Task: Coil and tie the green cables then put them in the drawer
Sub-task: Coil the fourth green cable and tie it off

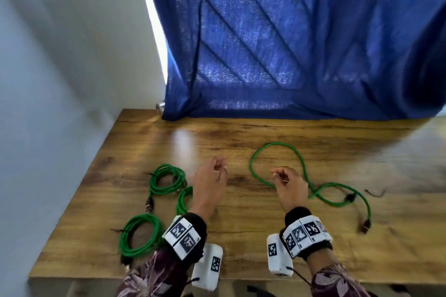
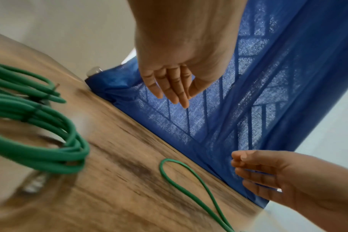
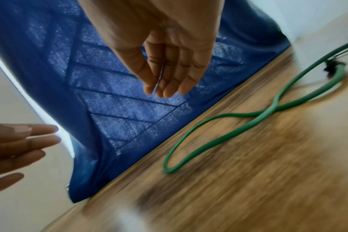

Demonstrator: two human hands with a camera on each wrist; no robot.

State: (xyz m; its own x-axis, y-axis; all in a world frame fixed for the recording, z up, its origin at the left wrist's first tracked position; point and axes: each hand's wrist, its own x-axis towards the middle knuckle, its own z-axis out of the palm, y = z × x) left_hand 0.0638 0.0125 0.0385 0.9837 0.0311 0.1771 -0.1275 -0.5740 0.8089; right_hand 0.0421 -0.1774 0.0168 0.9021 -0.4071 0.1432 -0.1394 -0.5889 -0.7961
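Three coiled, tied green cables lie at the table's left: a far coil (image 1: 167,179), a middle coil (image 1: 182,200) partly hidden by my left forearm, and a near coil (image 1: 141,234) (image 2: 50,158). One loose green cable (image 1: 277,144) (image 2: 167,159) (image 3: 238,114) sprawls in a figure-eight at the right, a black tie (image 1: 350,198) on it. My left hand (image 1: 218,166) (image 2: 175,87) hovers over the table middle, fingers relaxed, holding nothing. My right hand (image 1: 280,175) (image 3: 165,81) hovers above the loose cable's loop with fingers loosely curled and nothing visibly in them. No drawer is in view.
The wooden table (image 1: 241,236) meets a white wall (image 1: 60,55) on the left and a blue curtain (image 1: 289,43) along the back. A loose black tie (image 1: 374,192) lies at the right. The cable's plug (image 1: 365,226) points toward the front edge.
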